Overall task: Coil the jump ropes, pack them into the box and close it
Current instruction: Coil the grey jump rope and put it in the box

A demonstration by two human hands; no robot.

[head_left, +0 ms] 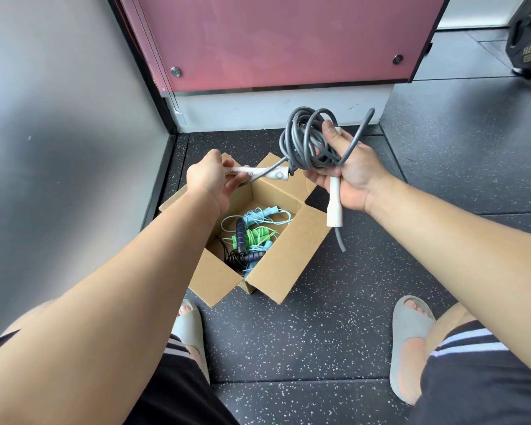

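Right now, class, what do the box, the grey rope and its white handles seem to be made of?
Box: brown cardboard, matt, raw-edged folded flaps. Grey rope: probably rubber or PVC, smooth, slight sheen, holding springy loops. White handles: likely hard plastic, smooth and moulded.

Matt brown cardboard box (pixel 288 256); smooth grey rubbery rope (pixel 301 139), glossy white plastic handles (pixel 334 204); speckled rubber floor (pixel 304 332).
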